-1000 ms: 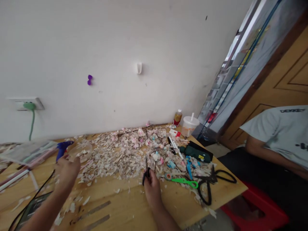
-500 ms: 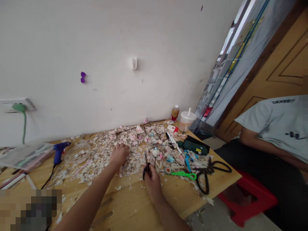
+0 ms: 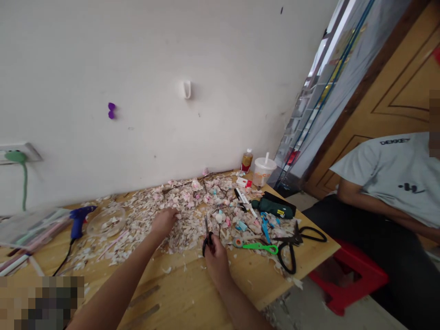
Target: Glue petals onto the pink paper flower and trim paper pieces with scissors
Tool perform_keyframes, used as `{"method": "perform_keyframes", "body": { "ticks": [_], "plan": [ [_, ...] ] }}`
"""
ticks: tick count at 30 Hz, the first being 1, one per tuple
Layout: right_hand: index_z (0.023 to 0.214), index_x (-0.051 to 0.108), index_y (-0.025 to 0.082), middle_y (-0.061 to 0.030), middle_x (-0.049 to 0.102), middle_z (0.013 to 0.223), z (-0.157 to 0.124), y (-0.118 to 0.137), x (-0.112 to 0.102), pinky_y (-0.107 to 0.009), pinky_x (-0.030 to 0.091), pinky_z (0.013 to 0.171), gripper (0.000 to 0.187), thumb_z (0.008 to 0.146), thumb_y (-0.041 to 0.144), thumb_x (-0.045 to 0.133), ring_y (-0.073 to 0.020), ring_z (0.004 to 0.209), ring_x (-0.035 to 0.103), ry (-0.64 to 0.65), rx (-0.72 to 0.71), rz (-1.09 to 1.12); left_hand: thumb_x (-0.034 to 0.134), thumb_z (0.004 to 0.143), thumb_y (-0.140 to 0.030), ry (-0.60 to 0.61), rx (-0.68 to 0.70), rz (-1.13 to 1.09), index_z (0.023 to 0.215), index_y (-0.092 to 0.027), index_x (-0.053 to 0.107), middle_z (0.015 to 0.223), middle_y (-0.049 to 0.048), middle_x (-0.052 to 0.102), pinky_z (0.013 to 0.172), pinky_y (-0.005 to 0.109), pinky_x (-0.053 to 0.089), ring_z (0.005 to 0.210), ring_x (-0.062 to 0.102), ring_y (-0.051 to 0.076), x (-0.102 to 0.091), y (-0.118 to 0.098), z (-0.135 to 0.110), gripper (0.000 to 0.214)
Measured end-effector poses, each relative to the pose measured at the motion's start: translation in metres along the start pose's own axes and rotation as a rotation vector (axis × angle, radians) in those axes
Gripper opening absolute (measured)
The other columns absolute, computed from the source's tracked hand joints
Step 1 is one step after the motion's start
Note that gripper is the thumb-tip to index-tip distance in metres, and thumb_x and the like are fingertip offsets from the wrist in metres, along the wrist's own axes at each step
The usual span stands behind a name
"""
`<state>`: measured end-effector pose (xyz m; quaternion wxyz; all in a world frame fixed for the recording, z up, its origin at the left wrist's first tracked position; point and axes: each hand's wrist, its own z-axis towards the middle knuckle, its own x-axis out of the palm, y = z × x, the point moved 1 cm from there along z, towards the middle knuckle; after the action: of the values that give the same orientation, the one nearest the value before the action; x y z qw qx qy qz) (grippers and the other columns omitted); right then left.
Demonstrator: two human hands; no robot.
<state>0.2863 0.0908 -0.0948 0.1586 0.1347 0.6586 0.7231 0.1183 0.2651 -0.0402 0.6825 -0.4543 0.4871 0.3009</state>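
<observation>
My right hand [image 3: 217, 259] is closed around the black handles of small scissors [image 3: 206, 229], whose blades point away toward the wall. A dark thin stem stands beside that hand, just right of the scissors. My left hand [image 3: 165, 223] is down at the heap of pale scraps [image 3: 144, 224], its fingers drawn together; what they pinch, if anything, is too small to make out. Pink and white artificial blossoms [image 3: 195, 184] on dark twigs lie behind the hands. A white flower [image 3: 220, 216] sits just beyond the right hand.
Large black-handled scissors [image 3: 291, 256], green scissors [image 3: 260, 248], a dark green pouch [image 3: 275, 207], a lidded cup [image 3: 264, 172] and a bottle [image 3: 246, 161] are at right. A blue glue gun [image 3: 78, 220] lies left. A person [image 3: 381, 174] sits beside the table near a red stool [image 3: 354, 275].
My left hand has shifted slightly left over the scraps, and its fingers have drawn closer together. My right hand still grips the small scissors. The view has turned a little to the right.
</observation>
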Motion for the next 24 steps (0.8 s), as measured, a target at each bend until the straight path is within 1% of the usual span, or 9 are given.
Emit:
{"method": "perform_keyframes", "body": {
  "ticks": [3, 7, 9, 12, 15, 17, 18, 20, 24],
  "plan": [
    [0.098, 0.063, 0.015, -0.0048, 0.064, 0.083, 0.001, 0.0, 0.0, -0.025, 0.045, 0.068, 0.031, 0.086, 0.041, 0.053, -0.0174, 0.075, 0.059, -0.009, -0.011, -0.004, 0.043, 0.09, -0.03, -0.047, -0.051, -0.068, 0.105, -0.018, 0.067, 0.101, 0.0077, 0.074, 0.082, 0.03, 0.049, 0.091, 0.067, 0.021, -0.014, 0.008, 0.008, 0.03],
    [0.098, 0.064, 0.015, -0.0047, 0.064, 0.082, 0.001, -0.001, -0.001, -0.025, 0.045, 0.067, 0.031, 0.086, 0.041, 0.052, -0.0171, 0.073, 0.058, -0.016, -0.011, -0.016, 0.031, 0.095, -0.03, -0.118, -0.07, -0.11, 0.118, -0.019, 0.06, 0.119, 0.0068, 0.07, 0.092, 0.029, 0.047, 0.107, 0.064, 0.019, -0.039, 0.016, 0.014, 0.038],
    [0.098, 0.064, 0.015, -0.005, 0.064, 0.083, 0.0, -0.001, -0.001, -0.025, 0.045, 0.068, 0.031, 0.086, 0.041, 0.053, -0.0175, 0.074, 0.058, -0.014, -0.008, -0.013, 0.03, 0.094, -0.027, -0.133, -0.093, -0.096, 0.123, -0.018, 0.057, 0.123, 0.0091, 0.068, 0.094, 0.031, 0.045, 0.11, 0.062, 0.021, -0.043, 0.02, 0.011, 0.04],
    [0.099, 0.065, 0.015, -0.0061, 0.065, 0.085, -0.001, 0.0, -0.001, -0.026, 0.046, 0.069, 0.031, 0.086, 0.041, 0.053, -0.0184, 0.077, 0.06, -0.014, -0.006, -0.003, 0.035, 0.093, -0.028, -0.108, -0.138, -0.051, 0.124, -0.017, 0.057, 0.119, 0.0137, 0.067, 0.093, 0.037, 0.045, 0.108, 0.063, 0.025, -0.036, 0.024, -0.002, 0.04],
    [0.1, 0.065, 0.015, -0.0074, 0.067, 0.088, -0.002, 0.001, 0.0, -0.026, 0.047, 0.07, 0.032, 0.085, 0.041, 0.054, -0.0193, 0.08, 0.061, -0.019, -0.008, 0.01, 0.054, 0.085, -0.037, -0.046, -0.152, -0.009, 0.115, -0.017, 0.063, 0.114, 0.0162, 0.067, 0.092, 0.041, 0.044, 0.107, 0.061, 0.03, -0.019, 0.026, -0.018, 0.037],
    [0.101, 0.064, 0.016, -0.0083, 0.068, 0.09, -0.002, 0.001, 0.0, -0.026, 0.048, 0.071, 0.032, 0.085, 0.041, 0.054, -0.0202, 0.083, 0.062, -0.02, -0.014, 0.023, 0.065, 0.076, -0.034, 0.002, -0.136, -0.006, 0.104, -0.02, 0.067, 0.109, 0.0136, 0.068, 0.088, 0.037, 0.045, 0.102, 0.062, 0.03, -0.009, 0.027, -0.027, 0.032],
    [0.101, 0.064, 0.016, -0.0086, 0.068, 0.091, -0.002, 0.001, 0.0, -0.027, 0.048, 0.072, 0.031, 0.085, 0.042, 0.055, -0.0205, 0.084, 0.063, -0.019, -0.017, 0.031, 0.066, 0.074, -0.031, 0.019, -0.127, -0.012, 0.099, -0.021, 0.068, 0.105, 0.0116, 0.069, 0.084, 0.034, 0.045, 0.098, 0.063, 0.028, -0.006, 0.027, -0.03, 0.027],
    [0.1, 0.064, 0.016, -0.0089, 0.068, 0.092, -0.002, 0.002, 0.0, -0.028, 0.049, 0.073, 0.032, 0.085, 0.043, 0.056, -0.0208, 0.085, 0.063, -0.015, -0.017, 0.048, 0.06, 0.077, -0.027, 0.028, -0.123, -0.034, 0.088, -0.021, 0.068, 0.094, 0.0078, 0.07, 0.075, 0.029, 0.045, 0.087, 0.064, 0.023, -0.005, 0.028, -0.032, 0.015],
    [0.097, 0.064, 0.016, -0.0084, 0.068, 0.088, -0.002, 0.005, 0.0, -0.028, 0.049, 0.072, 0.033, 0.083, 0.044, 0.057, -0.021, 0.081, 0.064, -0.012, -0.007, 0.048, 0.044, 0.083, -0.024, -0.038, -0.145, -0.085, 0.086, -0.021, 0.063, 0.077, 0.0022, 0.067, 0.066, 0.026, 0.041, 0.074, 0.061, 0.018, -0.019, 0.033, -0.024, 0.02]
  ]
}}
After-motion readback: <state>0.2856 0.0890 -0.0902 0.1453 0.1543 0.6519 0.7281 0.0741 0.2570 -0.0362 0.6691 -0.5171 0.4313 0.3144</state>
